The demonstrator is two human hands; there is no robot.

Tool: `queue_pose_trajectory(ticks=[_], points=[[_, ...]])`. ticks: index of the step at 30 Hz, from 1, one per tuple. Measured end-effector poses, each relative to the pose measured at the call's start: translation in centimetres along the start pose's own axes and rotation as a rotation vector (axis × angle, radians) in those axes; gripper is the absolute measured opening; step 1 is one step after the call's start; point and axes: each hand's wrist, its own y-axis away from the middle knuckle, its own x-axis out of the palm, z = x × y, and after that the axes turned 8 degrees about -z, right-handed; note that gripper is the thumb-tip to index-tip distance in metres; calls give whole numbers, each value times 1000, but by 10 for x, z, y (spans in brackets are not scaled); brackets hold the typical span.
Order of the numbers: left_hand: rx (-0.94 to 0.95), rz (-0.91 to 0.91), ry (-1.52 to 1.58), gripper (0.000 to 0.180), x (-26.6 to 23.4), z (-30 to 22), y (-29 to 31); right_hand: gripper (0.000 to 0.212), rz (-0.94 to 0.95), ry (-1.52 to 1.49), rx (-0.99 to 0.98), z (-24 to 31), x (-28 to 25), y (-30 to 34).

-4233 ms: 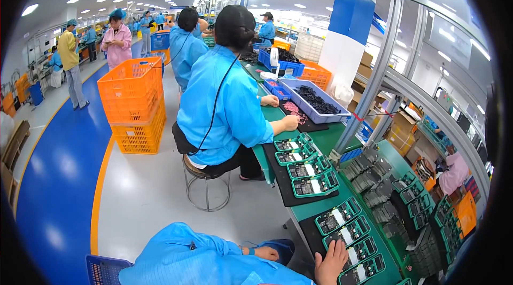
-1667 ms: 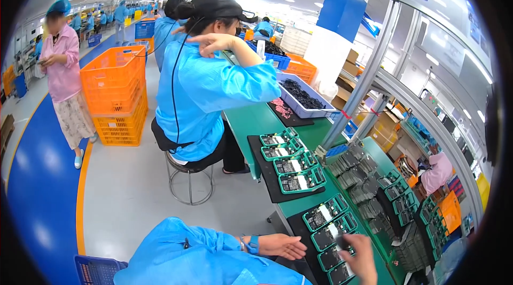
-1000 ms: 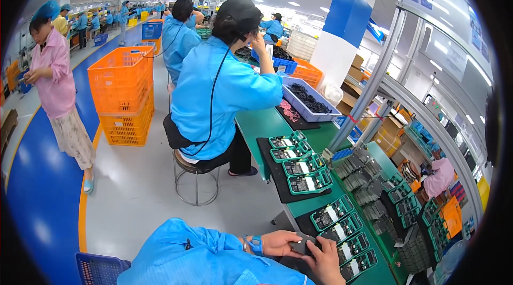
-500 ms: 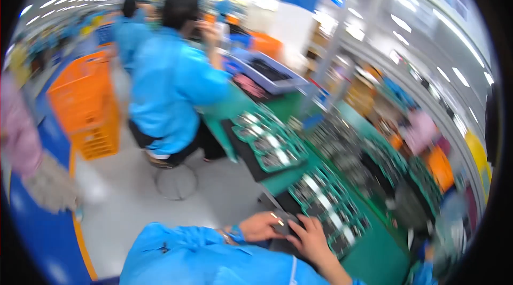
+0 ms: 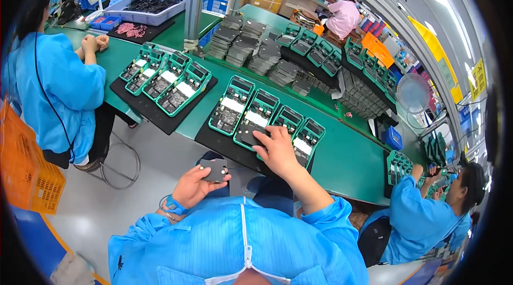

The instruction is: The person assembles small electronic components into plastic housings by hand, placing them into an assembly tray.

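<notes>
My left hand [image 5: 190, 188] holds a small dark grey plate [image 5: 215, 169] with pale round dots, in front of my body and off the table edge. Whether there is more than one plate in it I cannot tell. My right hand [image 5: 279, 151] reaches over the table, its fingertips on another dark grey plate [image 5: 246, 136]. That plate lies on the lower part of a green-framed device housing [image 5: 259, 102], second from the left in a row on a black mat [image 5: 214, 138]. The neighbouring housings [image 5: 231, 104] show dark circuit boards and white strips.
Another black mat [image 5: 160, 116] with similar housings lies to the left, near a seated co-worker [image 5: 64, 82]. Stacks of grey plates [image 5: 240, 47] stand behind the row. A metal post [image 5: 196, 7] rises at the back. Another co-worker [image 5: 422, 215] sits at right; orange crates [image 5: 32, 167] stand at left.
The view has swung to the right and down onto the table. My hands were together at a dark plate; now they are apart, the right over a housing, the left holding a plate.
</notes>
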Motion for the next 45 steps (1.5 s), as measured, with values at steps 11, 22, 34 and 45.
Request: queue_pose_trajectory(ticks=[11, 22, 34, 45], points=[[-15, -44, -55, 37, -3, -2, 3, 36, -54, -36, -94, 18, 40, -51], [133, -130, -112, 32, -12, -16, 2, 35, 29, -40, -109, 26, 56, -60], [510, -312, -288, 27, -3, -47, -7, 41, 83, 91, -168, 32, 56, -59], [406, -232, -295, 18, 5, -72, -23, 37, 297, -727, -152, 86, 42, 20]])
